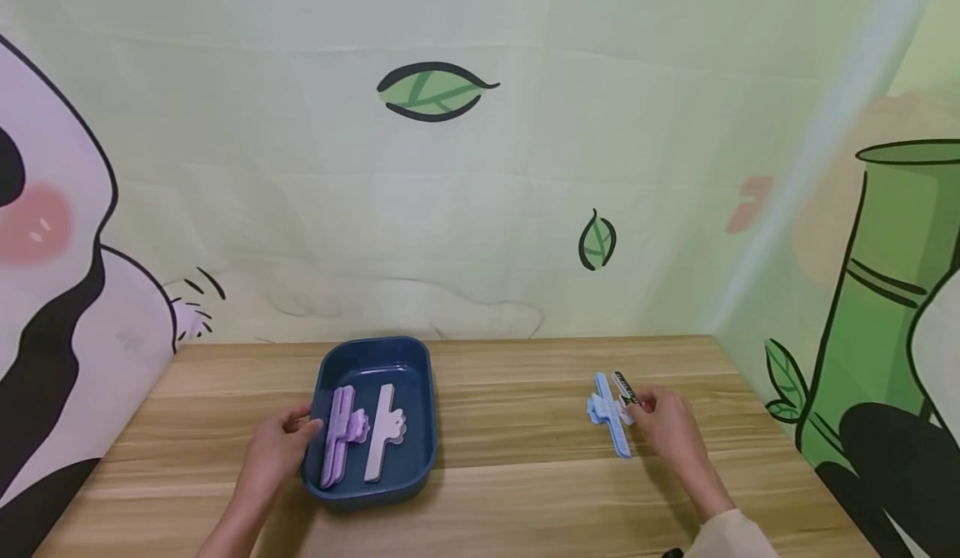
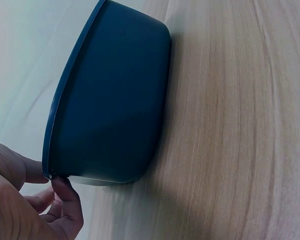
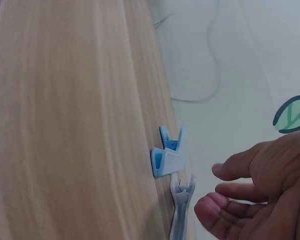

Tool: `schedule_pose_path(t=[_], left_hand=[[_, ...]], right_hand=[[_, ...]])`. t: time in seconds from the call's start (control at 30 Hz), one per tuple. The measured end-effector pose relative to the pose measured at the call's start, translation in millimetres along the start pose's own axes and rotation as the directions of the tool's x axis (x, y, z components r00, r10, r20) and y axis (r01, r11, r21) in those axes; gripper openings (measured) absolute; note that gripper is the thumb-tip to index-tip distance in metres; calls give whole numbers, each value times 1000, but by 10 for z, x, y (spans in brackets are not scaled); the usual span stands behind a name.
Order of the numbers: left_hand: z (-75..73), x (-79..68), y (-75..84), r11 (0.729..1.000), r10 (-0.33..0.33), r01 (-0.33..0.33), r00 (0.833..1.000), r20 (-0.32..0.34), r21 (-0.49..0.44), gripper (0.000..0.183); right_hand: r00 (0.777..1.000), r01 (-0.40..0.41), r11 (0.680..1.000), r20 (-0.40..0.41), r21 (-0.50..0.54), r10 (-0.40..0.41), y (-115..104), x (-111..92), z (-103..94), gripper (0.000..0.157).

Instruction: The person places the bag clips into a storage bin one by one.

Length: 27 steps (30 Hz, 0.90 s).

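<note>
My left hand (image 1: 281, 445) pinches the left rim of a dark blue plastic tub (image 1: 420, 458), thumb and fingers on either side in the left wrist view. Inside the tub lie purple bag clips (image 1: 339, 437), apparently stacked, and a pale pinkish-white bag clip (image 1: 380, 441). Over on the right, a light blue bag clip (image 1: 613, 424) rests on the table beside a white one with a black pattern (image 1: 624, 386). My right hand (image 1: 667, 424) is at this patterned clip, partly hiding it. The right wrist view shows thumb and fingers apart, the white clip (image 3: 180, 205) just beyond the fingertips.
The wood-grain table (image 1: 517, 475) runs back to a pale green printed cloth (image 1: 465, 208) with leaf drawings. Printed bamboo and panda shapes stand at the sides. A small dark object (image 1: 672, 553) shows at the bottom edge near the right sleeve (image 1: 731, 537).
</note>
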<state>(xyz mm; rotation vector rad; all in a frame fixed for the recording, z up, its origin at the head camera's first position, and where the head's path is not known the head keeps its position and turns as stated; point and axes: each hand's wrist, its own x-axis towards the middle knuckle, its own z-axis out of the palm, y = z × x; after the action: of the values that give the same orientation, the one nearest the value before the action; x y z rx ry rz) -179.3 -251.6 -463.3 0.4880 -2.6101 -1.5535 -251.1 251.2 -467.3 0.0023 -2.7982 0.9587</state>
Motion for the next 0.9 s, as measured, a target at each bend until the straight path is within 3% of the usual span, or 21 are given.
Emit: schedule_pose_path(t=[0.23,0.57,0.9], left_hand=[[-7,-7,7,1000,4,-4,1000,-8,-7,42],[-4,-13,-8,1000,-2,2,1000,-24,13,43],[1,-11,-15,1000,6,-6,1000,-27,2,42]], right_hand=[[996,-92,996,5,-21,92,-34,12,53,29],[996,-86,988,13,-124,88,-96,83,119,33],[983,-145,939,59,-312,172,-74,239,174,45]])
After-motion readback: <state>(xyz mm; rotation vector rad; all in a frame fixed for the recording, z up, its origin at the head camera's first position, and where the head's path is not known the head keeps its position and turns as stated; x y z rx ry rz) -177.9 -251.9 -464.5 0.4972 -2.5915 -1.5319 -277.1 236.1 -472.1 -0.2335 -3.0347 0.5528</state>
